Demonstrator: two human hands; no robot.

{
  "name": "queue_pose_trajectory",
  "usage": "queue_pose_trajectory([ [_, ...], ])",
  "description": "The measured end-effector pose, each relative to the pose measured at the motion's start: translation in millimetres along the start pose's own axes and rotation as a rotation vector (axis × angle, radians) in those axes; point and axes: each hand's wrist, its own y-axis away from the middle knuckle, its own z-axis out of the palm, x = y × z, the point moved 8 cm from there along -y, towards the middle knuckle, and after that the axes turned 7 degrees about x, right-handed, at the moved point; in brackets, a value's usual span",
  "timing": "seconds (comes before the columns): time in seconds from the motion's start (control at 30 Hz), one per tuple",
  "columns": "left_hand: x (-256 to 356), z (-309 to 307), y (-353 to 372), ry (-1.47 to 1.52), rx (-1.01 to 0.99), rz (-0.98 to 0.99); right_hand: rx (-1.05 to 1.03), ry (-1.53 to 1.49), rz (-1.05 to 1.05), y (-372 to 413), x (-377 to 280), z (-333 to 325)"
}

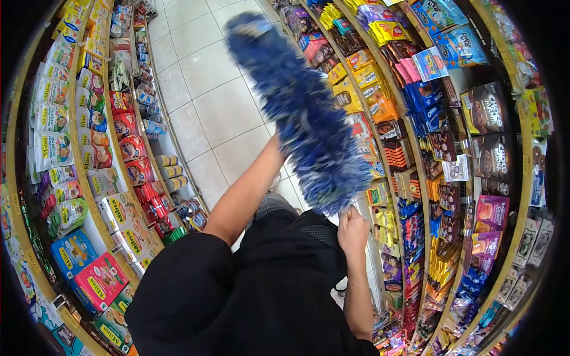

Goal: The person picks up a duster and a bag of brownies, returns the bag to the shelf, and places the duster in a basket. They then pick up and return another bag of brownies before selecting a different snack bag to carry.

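Yellow snack packets beside the blue duster, gripped by the right hand (left hand's grip hidden), could be toppled by overswinging.

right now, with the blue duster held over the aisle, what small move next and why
Probably ease the blue duster toward the yellow packets on the right-hand shelves: the right hand grips its near end, and its fluffy length slants over the floor tiles.
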Motion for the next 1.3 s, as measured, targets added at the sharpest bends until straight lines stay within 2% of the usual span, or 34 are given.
queue_pose_trajectory([
  [0.03, 1.1, -7.1, 4.4, -0.104, 0.159, -0.052, 0.002, 0.051, -0.014, 4.4, -1.4, -3.5],
  [0.07, 2.2, 0.5, 8.7, -0.041, 0.168, -0.078, -0.021, 0.108, -0.006, 7.7, 0.0, -9.6],
  [0.2, 12.3, 27.3, 18.3, 0.144, 0.069, -0.139, -0.029, 0.119, 0.027, 11.2, 7.7, -17.5],
  [0.33, 20.8, 28.7, 21.4, 0.214, 0.082, -0.172, -0.028, 0.023, 0.009, 6.5, -11.7, 9.9],
  [0.47, 26.4, 33.2, 26.1, 0.241, 0.055, -0.205, -0.104, 0.125, 0.057, 5.4, 0.9, -7.2],
  [0.6, 15.8, 42.7, 15.3, 0.165, 0.018, -0.171, -0.060, 0.087, 0.064, 0.9, -1.0, -9.0],
  [0.73, 13.6, 51.0, 5.4, 0.085, 0.003, -0.093, -0.083, -0.148, 0.081, -11.9, -12.5, 3.8],
  [0.83, 27.2, 51.0, 19.8, 0.489, -0.019, -0.225, -0.143, -0.333, 0.102, -13.0, -4.0, 14.0],
  [0.9, 27.4, 29.0, 18.4, 0.323, 0.119, -0.235, -0.282, -0.502, 0.292, -7.9, 16.9, 23.1],
  [0.93, 34.2, 24.4, 18.3, 0.287, 0.114, -0.204, -0.352, -0.585, 0.388, -5.1, 27.1, 25.9],
  [0.97, 41.8, 20.1, 19.4, 0.250, 0.109, -0.173, -0.337, -0.574, 0.392, -8.5, 35.2, 18.9],
  [1.03, 57.5, 13.7, 16.3, 0.273, 0.042, -0.153, -0.196, -0.335, 0.172, -19.7, 49.4, -1.6],
  [1.1, 71.4, 9.6, 12.2, 0.390, -0.079, -0.173, -0.156, -0.284, 0.006, -7.6, 45.2, -8.9],
  [1.13, 74.5, 4.5, 20.4, 0.046, 0.246, -0.145, -0.132, -0.261, -0.076, -3.4, 39.6, -11.5],
  [1.23, 55.0, 37.7, 44.4, -0.441, 0.050, -0.435, -0.082, -0.234, 0.145, -8.6, 27.3, -16.0],
  [1.3, 31.4, 47.0, 48.8, -0.388, -0.076, -0.509, -0.036, -0.251, 0.060, -14.2, 24.2, -9.5],
])
